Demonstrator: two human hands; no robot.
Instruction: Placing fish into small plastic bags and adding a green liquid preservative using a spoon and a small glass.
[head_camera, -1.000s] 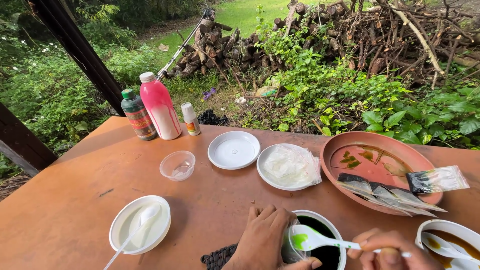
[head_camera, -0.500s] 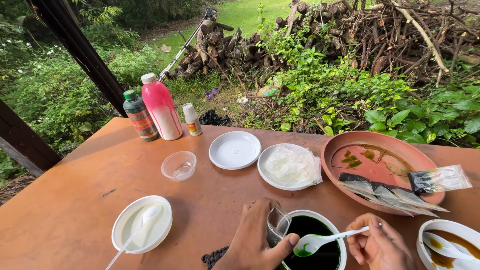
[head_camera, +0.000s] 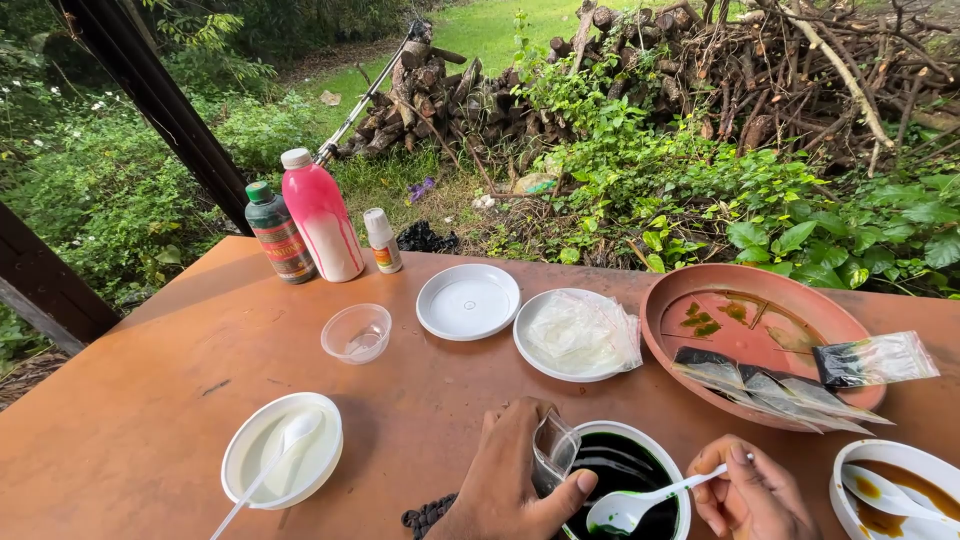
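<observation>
At the desk's near edge, the left hand (head_camera: 510, 480) has its fingers clamped on a small clear plastic bag (head_camera: 553, 455), holding its mouth open over the white bowl of dark green liquid (head_camera: 625, 480). The right hand (head_camera: 750, 492) pinches a white plastic spoon (head_camera: 640, 505) by the handle end, its scoop wet with green. The bag looks thin, limp and probably slippery when wet; gripping its rim seems surest.

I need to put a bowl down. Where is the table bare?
Bare: the left part of the table, between the clear cup and white bowl. Crowded: around the hands and the brown dish.
</observation>
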